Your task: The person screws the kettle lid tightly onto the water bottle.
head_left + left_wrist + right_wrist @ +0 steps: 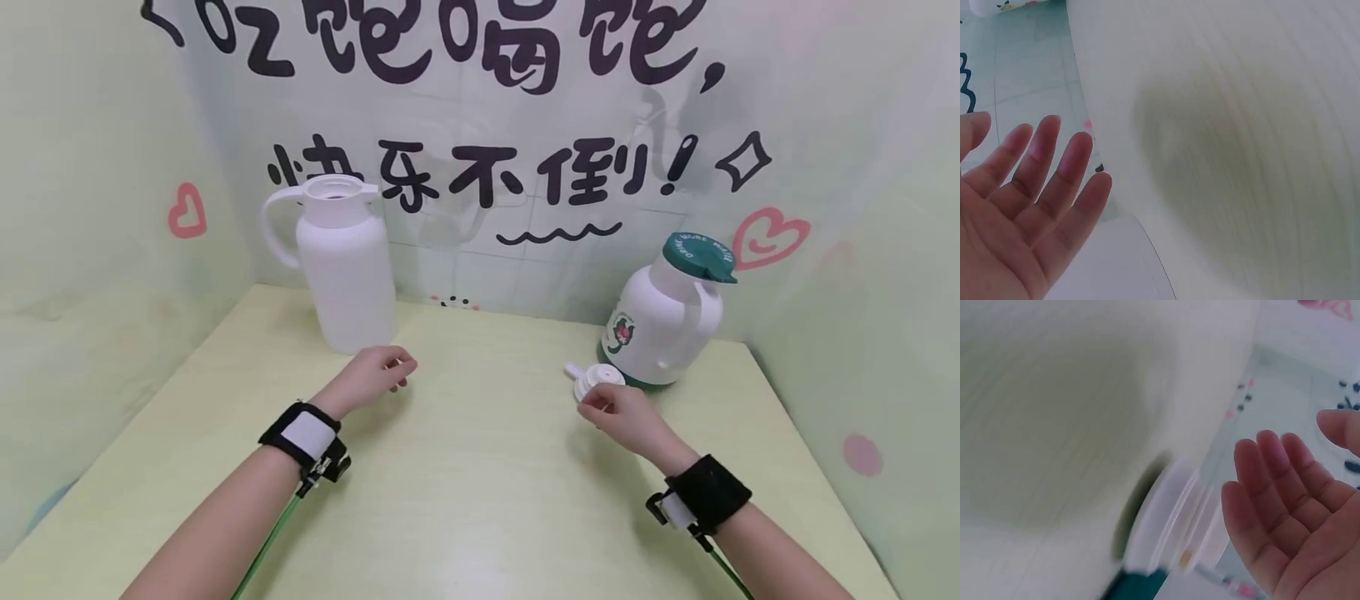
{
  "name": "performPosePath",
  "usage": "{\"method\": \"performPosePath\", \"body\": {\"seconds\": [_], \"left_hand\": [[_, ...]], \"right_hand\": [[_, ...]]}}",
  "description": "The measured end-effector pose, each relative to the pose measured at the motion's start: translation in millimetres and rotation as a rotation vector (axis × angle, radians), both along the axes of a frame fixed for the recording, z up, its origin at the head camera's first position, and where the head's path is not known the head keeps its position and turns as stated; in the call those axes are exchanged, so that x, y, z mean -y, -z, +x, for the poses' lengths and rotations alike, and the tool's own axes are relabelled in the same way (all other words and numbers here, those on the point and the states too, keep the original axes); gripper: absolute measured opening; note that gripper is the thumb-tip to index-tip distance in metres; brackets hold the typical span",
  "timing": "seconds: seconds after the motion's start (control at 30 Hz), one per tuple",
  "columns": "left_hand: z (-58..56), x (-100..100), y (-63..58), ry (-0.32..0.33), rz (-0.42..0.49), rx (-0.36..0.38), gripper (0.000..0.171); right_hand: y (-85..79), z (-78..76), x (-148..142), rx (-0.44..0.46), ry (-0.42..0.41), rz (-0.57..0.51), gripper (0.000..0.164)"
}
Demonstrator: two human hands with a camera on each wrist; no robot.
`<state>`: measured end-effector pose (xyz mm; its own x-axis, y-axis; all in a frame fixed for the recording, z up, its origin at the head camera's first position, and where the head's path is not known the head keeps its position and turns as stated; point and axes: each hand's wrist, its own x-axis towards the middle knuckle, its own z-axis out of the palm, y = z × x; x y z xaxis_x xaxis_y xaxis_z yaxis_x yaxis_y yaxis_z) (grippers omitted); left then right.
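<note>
A white jug [348,271] with a side handle and an uncovered mouth stands at the back left. My left hand [371,377] hovers in front of its base, fingers loosely bent and holding nothing; the left wrist view shows the same hand [1029,212] with fingers spread a little. Upside down or upright I cannot tell, a round white lid [606,375] with a short tab lies on the table at the right. Close over its near edge is my right hand [621,414], empty. In the right wrist view its fingers [1260,506] are relaxed beside the lid [1169,519].
Behind the lid stands a white jug [663,325] with a green top and green base, its handle turned toward the right front. The pale yellow table [465,467] ends at a back wall [487,275] with black lettering. Side walls close in left and right.
</note>
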<state>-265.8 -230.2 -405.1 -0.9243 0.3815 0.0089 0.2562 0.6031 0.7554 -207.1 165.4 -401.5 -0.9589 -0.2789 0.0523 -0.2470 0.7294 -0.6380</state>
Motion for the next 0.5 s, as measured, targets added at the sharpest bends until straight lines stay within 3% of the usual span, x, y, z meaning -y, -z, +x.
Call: {"method": "performPosePath", "body": {"seconds": [0.17,0.5], "left_hand": [[7.5,36.8,-11.1,-0.133,0.068,-0.073,0.030],[25.1,104.9,-43.5,-0.382,0.054,-0.158,0.050]], "right_hand": [[-3.6,2.1,37.0,-0.047,-0.075,-0.047,0.008],[-12.0,1.6,105.4,-0.027,-0.144,-0.111,0.013]]}}
